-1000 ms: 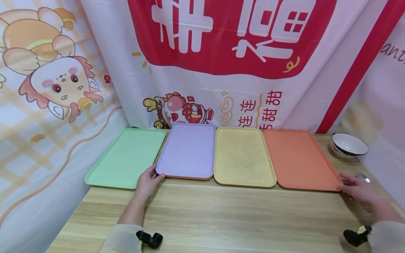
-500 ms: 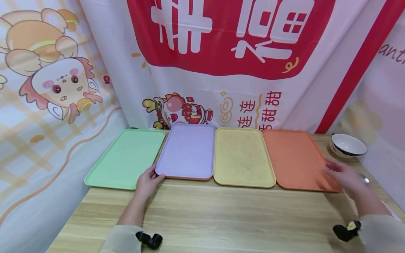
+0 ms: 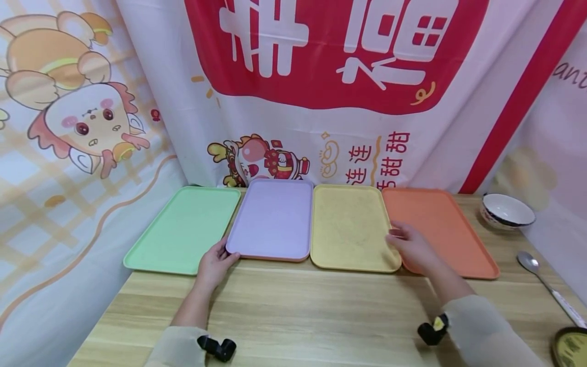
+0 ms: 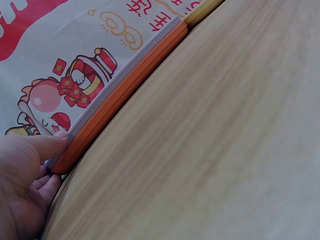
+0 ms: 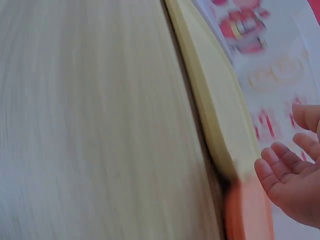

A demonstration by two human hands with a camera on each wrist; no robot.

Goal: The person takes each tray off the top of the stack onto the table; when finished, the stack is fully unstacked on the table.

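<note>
My left hand [image 3: 214,265] grips the near left corner of the purple tray [image 3: 270,219]. In the left wrist view, its thumb [image 4: 52,142] lies on the purple rim and its fingers are at the underside of an orange tray [image 4: 120,102] stacked directly beneath. My right hand [image 3: 412,247] is over the border between the yellow tray [image 3: 353,229] and a second orange tray [image 3: 440,229]. The right wrist view shows that hand [image 5: 295,185] with fingers spread and nothing in them, above the trays.
A green tray [image 3: 183,229] lies at the far left. A white bowl [image 3: 506,210], a spoon [image 3: 543,283] and a dark-rimmed yellow-green dish [image 3: 570,346], cut off by the frame, are on the right of the wooden table [image 3: 312,316]. A printed cloth [image 3: 275,117] hangs behind.
My right hand has moved left from the right orange tray's near right corner to the yellow tray's right edge, uncovering the spoon. My left hand and the trays have stayed put.
</note>
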